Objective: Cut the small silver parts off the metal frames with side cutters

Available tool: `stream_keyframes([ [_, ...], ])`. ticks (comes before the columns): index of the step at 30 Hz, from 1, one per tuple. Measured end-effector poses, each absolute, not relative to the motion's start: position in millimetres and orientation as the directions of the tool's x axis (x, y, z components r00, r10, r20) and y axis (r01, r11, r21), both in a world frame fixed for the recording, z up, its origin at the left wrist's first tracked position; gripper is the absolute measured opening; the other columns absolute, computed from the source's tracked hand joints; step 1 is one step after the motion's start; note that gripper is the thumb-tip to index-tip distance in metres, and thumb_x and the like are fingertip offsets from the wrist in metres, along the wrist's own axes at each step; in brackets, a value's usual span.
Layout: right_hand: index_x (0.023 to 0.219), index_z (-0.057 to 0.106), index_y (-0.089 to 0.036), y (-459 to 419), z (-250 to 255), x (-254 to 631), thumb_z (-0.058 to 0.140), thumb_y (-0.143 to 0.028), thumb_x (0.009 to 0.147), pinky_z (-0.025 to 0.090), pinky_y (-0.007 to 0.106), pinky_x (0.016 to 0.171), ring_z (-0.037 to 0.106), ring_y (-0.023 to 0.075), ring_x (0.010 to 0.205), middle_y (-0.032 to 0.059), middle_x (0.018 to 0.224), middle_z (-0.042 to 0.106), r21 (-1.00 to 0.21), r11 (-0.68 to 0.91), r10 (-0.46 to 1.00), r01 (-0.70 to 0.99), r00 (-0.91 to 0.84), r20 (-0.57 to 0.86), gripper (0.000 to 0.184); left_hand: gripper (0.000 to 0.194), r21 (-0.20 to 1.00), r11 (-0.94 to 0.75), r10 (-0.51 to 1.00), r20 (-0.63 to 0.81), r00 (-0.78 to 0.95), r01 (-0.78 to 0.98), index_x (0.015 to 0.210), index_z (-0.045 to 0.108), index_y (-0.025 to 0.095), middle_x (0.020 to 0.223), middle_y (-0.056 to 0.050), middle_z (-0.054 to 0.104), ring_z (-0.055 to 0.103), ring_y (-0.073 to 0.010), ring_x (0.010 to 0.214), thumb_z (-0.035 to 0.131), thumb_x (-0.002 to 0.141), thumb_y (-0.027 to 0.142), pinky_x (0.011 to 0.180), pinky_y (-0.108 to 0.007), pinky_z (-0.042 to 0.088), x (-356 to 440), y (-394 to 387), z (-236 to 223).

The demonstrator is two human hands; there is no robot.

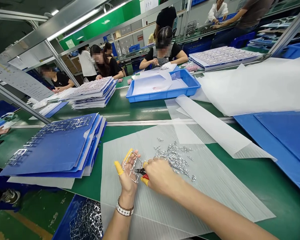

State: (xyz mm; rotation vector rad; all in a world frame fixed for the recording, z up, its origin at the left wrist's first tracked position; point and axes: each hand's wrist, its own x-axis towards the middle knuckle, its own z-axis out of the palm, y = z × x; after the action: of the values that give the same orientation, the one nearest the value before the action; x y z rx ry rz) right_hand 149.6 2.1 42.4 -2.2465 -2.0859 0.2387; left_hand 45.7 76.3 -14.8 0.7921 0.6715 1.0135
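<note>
- Left hand (127,175), fingers part-spread, grips a silver metal frame (133,166) above a translucent corrugated sheet (190,206).
- Right hand (161,176), curled closed around red-handled side cutters (140,172), their tips at the frame.
- Small loose metal parts (173,158) lie heaped just beyond, on the sheet, on the green counter (265,186).

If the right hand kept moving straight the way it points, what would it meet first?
The right hand would likely meet the shiny metal frame held in the left hand first, with its black-tipped, red-handled cutters right at it; depth is unclear.

Surface (250,180): plastic sheet (215,203), centre, with loose metal parts (173,158) on it; stacked boards (50,150) to its left; tray (162,95) behind; bin (61,226) of metal frames (86,221) at front left.
</note>
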Motion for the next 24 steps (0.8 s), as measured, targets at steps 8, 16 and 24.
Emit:
stream_keyframes([
  [8, 0.084, 0.064, -0.014, 3.6, 42.8, 145.4, 0.055, -0.038, 0.080, 0.047, 0.034, 0.062, 0.065, 0.0264, 0.073, 0.0111, 0.080, 0.067, -0.165, -0.059, 0.996, 0.985, 0.046, -0.080, 0.026, 0.075, 0.832, 0.298, 0.926, -0.133, 0.353, -0.467, 0.102, 0.067, 0.013, 0.112, -0.017, 0.064, 0.060, -0.0274, 0.102, 0.030, 0.076, 0.074, 0.096, -0.041, 0.039, 47.5, 76.1, -16.2],
  [16, 0.084, 0.065, -0.015, 5.9, 46.4, 147.5, 0.054, -0.040, 0.080, 0.047, 0.032, 0.061, 0.065, 0.0251, 0.072, 0.0099, 0.079, 0.067, -0.196, -0.064, 0.991, 0.979, 0.039, -0.131, 0.028, 0.074, 0.859, 0.251, 0.939, -0.103, 0.329, -0.447, 0.103, 0.066, 0.015, 0.112, -0.016, 0.064, 0.060, -0.0271, 0.102, 0.030, 0.077, 0.073, 0.095, -0.041, 0.040, 48.0, 75.5, -18.0],
  [24, 0.083, 0.064, -0.015, 3.2, 36.3, 145.0, 0.057, -0.035, 0.079, 0.047, 0.031, 0.060, 0.065, 0.0244, 0.071, 0.0100, 0.078, 0.067, -0.175, -0.064, 0.997, 0.983, 0.055, -0.058, 0.022, 0.075, 0.868, 0.250, 0.942, -0.115, 0.316, -0.429, 0.104, 0.066, 0.014, 0.112, -0.016, 0.064, 0.060, -0.0268, 0.101, 0.029, 0.076, 0.074, 0.094, -0.041, 0.041, 49.7, 75.2, -18.9],
])
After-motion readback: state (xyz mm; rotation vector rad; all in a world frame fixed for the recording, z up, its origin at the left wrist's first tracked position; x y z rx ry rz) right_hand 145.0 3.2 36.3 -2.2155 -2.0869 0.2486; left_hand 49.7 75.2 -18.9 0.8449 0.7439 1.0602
